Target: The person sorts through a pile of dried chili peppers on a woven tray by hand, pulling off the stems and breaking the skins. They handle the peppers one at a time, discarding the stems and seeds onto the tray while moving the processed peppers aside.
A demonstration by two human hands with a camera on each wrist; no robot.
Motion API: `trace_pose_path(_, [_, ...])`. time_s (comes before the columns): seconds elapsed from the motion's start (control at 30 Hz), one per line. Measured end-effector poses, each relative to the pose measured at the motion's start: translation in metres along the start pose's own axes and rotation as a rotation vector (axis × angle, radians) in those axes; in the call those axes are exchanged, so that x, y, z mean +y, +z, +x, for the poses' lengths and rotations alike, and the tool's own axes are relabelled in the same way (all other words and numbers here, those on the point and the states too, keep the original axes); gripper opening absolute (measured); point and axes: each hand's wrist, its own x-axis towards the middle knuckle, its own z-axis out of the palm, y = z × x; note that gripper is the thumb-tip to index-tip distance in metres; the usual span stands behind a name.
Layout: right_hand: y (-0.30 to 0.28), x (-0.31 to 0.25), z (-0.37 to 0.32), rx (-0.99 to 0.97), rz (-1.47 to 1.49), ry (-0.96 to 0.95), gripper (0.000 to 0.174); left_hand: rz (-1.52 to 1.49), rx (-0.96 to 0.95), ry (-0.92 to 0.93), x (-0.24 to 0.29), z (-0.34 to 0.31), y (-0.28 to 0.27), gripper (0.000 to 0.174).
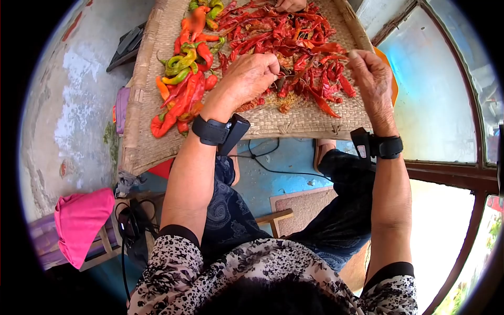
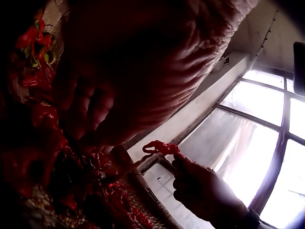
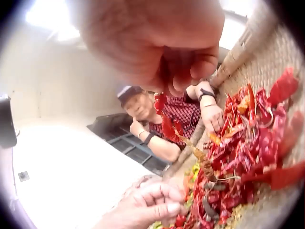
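My right hand (image 1: 374, 84) is raised over the right side of a woven tray (image 1: 310, 125). In the left wrist view it pinches a wrinkled red pepper (image 2: 163, 147), which hangs below the fingers in the right wrist view. My left hand (image 1: 242, 83) is low over the heap of dried red peppers (image 1: 310, 58), fingers bent and thumb near them beside a dark pepper (image 1: 280, 84). Whether it holds anything is unclear. Fresh red and green peppers (image 1: 181, 63) lie along the tray's left side.
Another person's hand (image 1: 290, 5) reaches onto the far edge; the right wrist view shows that person (image 3: 176, 112) behind the tray. Windows (image 1: 436, 79) stand at right, a stained wall (image 1: 73, 105) at left, with pink cloth (image 1: 84, 223) below. Loose seeds (image 1: 283, 106) lie near the heap.
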Motion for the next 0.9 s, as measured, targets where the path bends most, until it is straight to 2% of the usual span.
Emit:
trace_pose_path(0.07, [-0.024,0.013,0.008,0.142,0.124,0.008,0.027,0.046,0.0,0.0,0.001,-0.001,0.001,0.015])
trace_pose_path(0.17, [-0.056,0.025,0.016,0.471,-0.009,-0.082,0.028,0.041,-0.205,-0.004,0.008,-0.005,0.006,0.02])
trace_pose_path(0.2, [-0.068,0.033,0.02,0.544,-0.093,-0.074,0.028,0.041,-0.205,-0.001,0.01,-0.006,0.009,0.02])
trace_pose_path(0.3, [-0.092,0.055,0.024,0.649,-0.231,-0.022,0.031,0.23,-0.337,0.025,0.019,-0.013,0.02,0.023])
trace_pose_path(0.33, [-0.098,0.063,0.026,0.649,-0.231,-0.026,0.031,0.231,-0.333,0.027,0.016,-0.013,0.024,0.023])
trace_pose_path(0.4, [-0.104,0.074,0.028,0.683,-0.457,0.059,0.031,0.281,-0.197,0.179,0.011,-0.016,0.033,0.02])
trace_pose_path(0.43, [-0.103,0.077,0.027,0.659,-0.547,0.066,0.031,0.288,-0.219,0.139,0.013,-0.015,0.034,0.017])
trace_pose_path(0.47, [-0.103,0.08,0.026,0.551,-0.642,0.156,0.03,0.288,-0.219,0.141,0.015,-0.013,0.032,0.017])
trace_pose_path(0.53, [-0.084,0.07,0.02,0.536,-0.994,-0.022,0.034,0.35,-0.282,0.021,0.017,-0.009,0.028,0.018])
trace_pose_path(0.57, [-0.074,0.059,0.018,0.475,-0.91,-0.07,0.037,0.351,-0.282,0.021,0.015,-0.009,0.025,0.018])
trace_pose_path(0.6, [-0.057,0.044,0.015,0.434,-0.833,-0.199,0.031,0.201,-0.217,0.055,0.01,-0.009,0.021,0.018])
trace_pose_path(0.63, [-0.043,0.033,0.012,0.266,-0.728,-0.268,0.027,0.053,-0.152,0.089,0.008,-0.008,0.018,0.018])
trace_pose_path(0.67, [-0.027,0.032,0.007,0.073,-0.561,-0.326,0.027,0.056,-0.153,0.09,0.009,-0.006,0.016,0.018])
trace_pose_path(0.7, [-0.004,0.006,-0.008,-0.139,-0.258,-0.198,0.029,-0.074,-0.127,0.029,0.011,-0.003,0.015,0.018])
trace_pose_path(0.73, [0.013,0.001,-0.017,-0.241,-0.19,-0.313,0.035,-0.204,-0.102,-0.032,0.015,0.0,0.014,0.017])
trace_pose_path(0.77, [0.025,-0.012,-0.024,-0.375,-0.236,-0.244,0.035,-0.28,-0.127,-0.058,0.02,0.001,0.012,0.014])
trace_pose_path(0.8, [0.034,-0.022,-0.029,-0.426,-0.127,-0.185,0.033,-0.28,-0.13,-0.057,0.019,0.002,0.015,0.014])
trace_pose_path(0.9, [0.048,-0.012,-0.028,-0.376,0.013,-0.088,0.025,-0.348,-0.11,-0.016,0.016,0.004,0.02,0.012])
